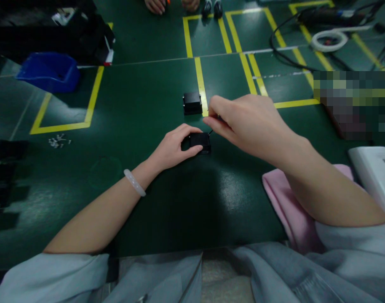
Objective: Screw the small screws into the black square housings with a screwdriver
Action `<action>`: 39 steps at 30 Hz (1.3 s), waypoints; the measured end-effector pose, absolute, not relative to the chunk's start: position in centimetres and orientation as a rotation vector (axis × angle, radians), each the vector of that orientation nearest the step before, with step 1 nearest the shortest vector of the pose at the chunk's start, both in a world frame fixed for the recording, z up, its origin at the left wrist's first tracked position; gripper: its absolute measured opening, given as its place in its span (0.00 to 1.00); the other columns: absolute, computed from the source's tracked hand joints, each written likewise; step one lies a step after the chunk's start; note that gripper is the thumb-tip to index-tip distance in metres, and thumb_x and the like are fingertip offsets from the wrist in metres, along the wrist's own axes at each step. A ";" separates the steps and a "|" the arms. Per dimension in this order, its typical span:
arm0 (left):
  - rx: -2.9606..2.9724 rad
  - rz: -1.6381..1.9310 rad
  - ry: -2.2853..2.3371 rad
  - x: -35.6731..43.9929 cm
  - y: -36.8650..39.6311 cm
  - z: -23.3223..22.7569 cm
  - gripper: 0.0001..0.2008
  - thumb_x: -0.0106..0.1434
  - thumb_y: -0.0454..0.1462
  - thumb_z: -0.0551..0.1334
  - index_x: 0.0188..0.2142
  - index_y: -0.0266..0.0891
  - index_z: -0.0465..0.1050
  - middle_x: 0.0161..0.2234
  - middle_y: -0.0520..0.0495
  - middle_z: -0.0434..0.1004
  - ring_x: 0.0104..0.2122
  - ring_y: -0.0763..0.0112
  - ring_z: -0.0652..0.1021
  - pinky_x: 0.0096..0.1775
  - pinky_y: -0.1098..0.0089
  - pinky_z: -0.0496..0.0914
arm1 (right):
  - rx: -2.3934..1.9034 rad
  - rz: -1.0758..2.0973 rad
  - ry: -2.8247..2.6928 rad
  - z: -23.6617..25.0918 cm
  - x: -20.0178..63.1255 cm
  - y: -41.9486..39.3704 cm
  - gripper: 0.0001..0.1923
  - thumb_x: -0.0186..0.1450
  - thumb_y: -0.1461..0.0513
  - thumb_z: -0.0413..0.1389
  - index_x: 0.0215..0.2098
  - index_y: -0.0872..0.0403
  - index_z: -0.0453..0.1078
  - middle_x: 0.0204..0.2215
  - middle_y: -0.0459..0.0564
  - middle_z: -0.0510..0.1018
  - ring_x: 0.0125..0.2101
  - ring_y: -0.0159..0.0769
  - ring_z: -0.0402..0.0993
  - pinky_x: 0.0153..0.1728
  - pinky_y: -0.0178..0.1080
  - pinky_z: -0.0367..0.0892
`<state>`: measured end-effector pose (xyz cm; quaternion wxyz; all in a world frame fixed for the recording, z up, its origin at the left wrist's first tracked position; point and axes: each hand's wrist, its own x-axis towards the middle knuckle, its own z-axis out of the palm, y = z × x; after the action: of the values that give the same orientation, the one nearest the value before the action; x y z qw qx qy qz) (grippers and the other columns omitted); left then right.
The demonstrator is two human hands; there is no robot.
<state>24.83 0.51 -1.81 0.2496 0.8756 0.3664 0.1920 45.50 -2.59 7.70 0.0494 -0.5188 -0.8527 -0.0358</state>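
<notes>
My left hand [176, 145] grips a small black box [201, 142] that rests on the green table [142, 97]. My right hand [243, 122] hovers just above and to the right of that box, fingertips pinched together on something thin and dark that I cannot make out. A second small black box [192, 102] stands a little farther away, beside a yellow tape line [201, 86]. A pale bracelet [134, 182] circles my left wrist.
A blue bin [49, 71] sits at the far left, with several small screws [58, 141] nearer. Pink cloth [284, 202] and a white device [375, 174] lie at right. Cables and a white ring [329, 40] are far right. Another person's hands [172, 5] show at the top edge.
</notes>
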 end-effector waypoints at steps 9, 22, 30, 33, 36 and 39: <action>2.374 0.510 1.002 24.8 0.5 -1.7 0.18 0.64 0.45 0.59 0.50 0.38 0.68 0.45 0.46 0.72 0.43 0.65 0.73 0.44 0.68 0.67 | -1.556 -0.011 -2.560 7.7 45.5 -2.7 0.18 0.68 0.60 0.40 0.53 0.55 0.60 0.33 0.50 0.77 0.30 0.39 0.74 0.25 0.36 0.49; 2.378 0.513 0.998 24.8 0.4 -1.7 0.18 0.64 0.45 0.59 0.50 0.38 0.68 0.45 0.46 0.72 0.43 0.65 0.73 0.44 0.68 0.67 | -1.543 -0.017 -2.531 7.8 45.4 -2.7 0.18 0.69 0.60 0.39 0.52 0.54 0.62 0.32 0.49 0.77 0.29 0.40 0.75 0.25 0.36 0.48; 2.365 0.498 1.015 24.8 0.4 -1.6 0.19 0.64 0.46 0.59 0.50 0.39 0.68 0.45 0.47 0.72 0.43 0.65 0.73 0.43 0.68 0.67 | -1.567 -0.006 -2.570 7.8 45.4 -2.6 0.18 0.69 0.58 0.38 0.52 0.53 0.62 0.31 0.50 0.77 0.29 0.38 0.73 0.25 0.36 0.46; 2.360 0.493 1.016 24.8 0.4 -1.6 0.19 0.64 0.46 0.59 0.50 0.39 0.68 0.45 0.46 0.72 0.43 0.65 0.74 0.44 0.67 0.67 | -1.543 0.027 -2.539 7.7 45.5 -2.6 0.18 0.68 0.61 0.39 0.53 0.53 0.60 0.32 0.49 0.76 0.29 0.37 0.72 0.25 0.36 0.48; 2.360 0.494 1.013 24.8 0.4 -1.6 0.19 0.64 0.47 0.58 0.50 0.38 0.68 0.45 0.46 0.72 0.43 0.64 0.74 0.44 0.67 0.67 | -1.550 0.056 -2.528 7.8 45.4 -2.6 0.18 0.68 0.59 0.40 0.53 0.53 0.61 0.33 0.49 0.77 0.30 0.37 0.72 0.26 0.36 0.50; 2.362 0.506 1.014 24.8 0.5 -1.7 0.19 0.64 0.47 0.58 0.49 0.39 0.68 0.45 0.46 0.73 0.44 0.63 0.74 0.45 0.66 0.67 | -1.603 0.034 -2.566 7.9 45.3 -2.7 0.20 0.70 0.54 0.38 0.51 0.52 0.64 0.31 0.49 0.77 0.30 0.38 0.72 0.27 0.36 0.49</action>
<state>24.84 0.48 -1.67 0.2580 0.8711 0.3738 0.1867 45.30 -2.66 7.91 0.0580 -0.5290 -0.8465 0.0112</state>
